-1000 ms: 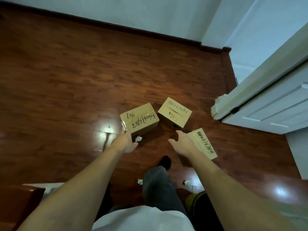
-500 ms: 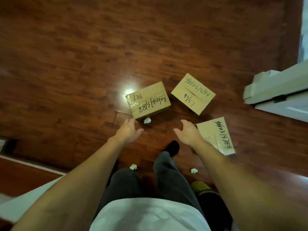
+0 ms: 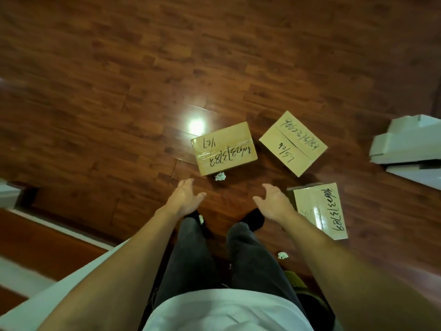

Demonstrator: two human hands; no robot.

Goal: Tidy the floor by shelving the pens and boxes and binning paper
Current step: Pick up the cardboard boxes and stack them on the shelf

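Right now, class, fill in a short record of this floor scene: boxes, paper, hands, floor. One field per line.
boxes: three cardboard boxes with handwritten numbers: left box, middle box, right box
paper: crumpled paper ball touching the left box; another beside the person's right leg; a third by the left foot
left hand: open, holding nothing
right hand: open, holding nothing
floor: dark wood

Dim, soft picture — glare (overhead lamp) on floor point(image 3: 195, 125).
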